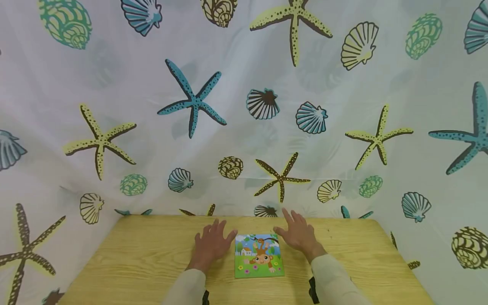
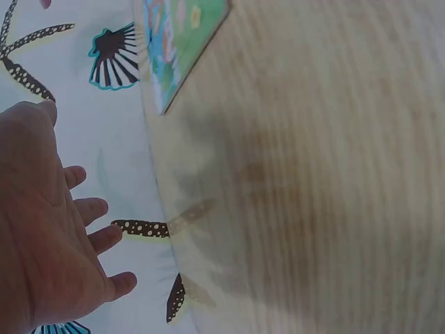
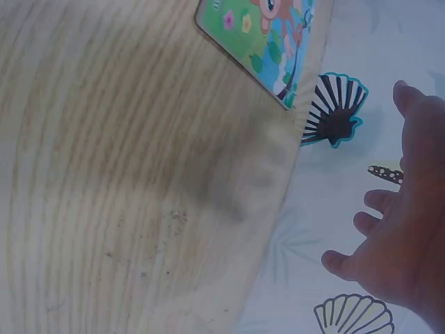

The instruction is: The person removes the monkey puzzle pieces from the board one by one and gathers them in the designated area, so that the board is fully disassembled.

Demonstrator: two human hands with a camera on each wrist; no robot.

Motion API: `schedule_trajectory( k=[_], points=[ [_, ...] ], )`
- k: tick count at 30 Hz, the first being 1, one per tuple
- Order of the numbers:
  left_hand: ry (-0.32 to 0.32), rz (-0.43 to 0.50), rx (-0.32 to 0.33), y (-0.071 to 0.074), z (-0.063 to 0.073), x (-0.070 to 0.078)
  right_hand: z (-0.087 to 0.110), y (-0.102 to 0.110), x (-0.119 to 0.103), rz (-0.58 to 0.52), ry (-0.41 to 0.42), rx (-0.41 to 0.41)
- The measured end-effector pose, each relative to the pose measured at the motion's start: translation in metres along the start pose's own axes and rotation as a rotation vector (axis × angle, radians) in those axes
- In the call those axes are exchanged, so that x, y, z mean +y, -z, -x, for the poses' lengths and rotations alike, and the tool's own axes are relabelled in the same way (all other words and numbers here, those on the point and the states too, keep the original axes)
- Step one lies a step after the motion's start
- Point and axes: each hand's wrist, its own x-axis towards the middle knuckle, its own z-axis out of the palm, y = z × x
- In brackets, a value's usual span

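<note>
A square picture board (image 1: 259, 256) with a cartoon monkey, a small house and flowers lies flat on the wooden table. On its left side my left hand (image 1: 213, 242) hovers with fingers spread, holding nothing. My right hand (image 1: 299, 233) is at the board's upper right corner, fingers spread and nothing held. The left wrist view shows the left hand (image 2: 52, 223) apart from the board (image 2: 177, 45), its shadow falling on the wood. In the right wrist view the right hand (image 3: 410, 209) is likewise apart from the board (image 3: 261, 45).
The light wooden table (image 1: 152, 254) has its far edge against a white curtain (image 1: 236, 144) printed with starfish and shells. This curtain also runs down both sides of the table. Small dark marks (image 3: 174, 219) spot the wood near the right hand.
</note>
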Motion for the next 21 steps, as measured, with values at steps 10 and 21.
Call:
schedule_trajectory(
  k=[10,21],
  points=[
    [-0.021,-0.006,-0.085,-0.012,0.019,0.003,-0.001,-0.018,0.003,-0.018,0.078,-0.006],
    [-0.061,-0.012,-0.164,-0.040,0.028,-0.008,0.003,-0.034,0.000,-0.064,0.144,-0.040]
  ],
)
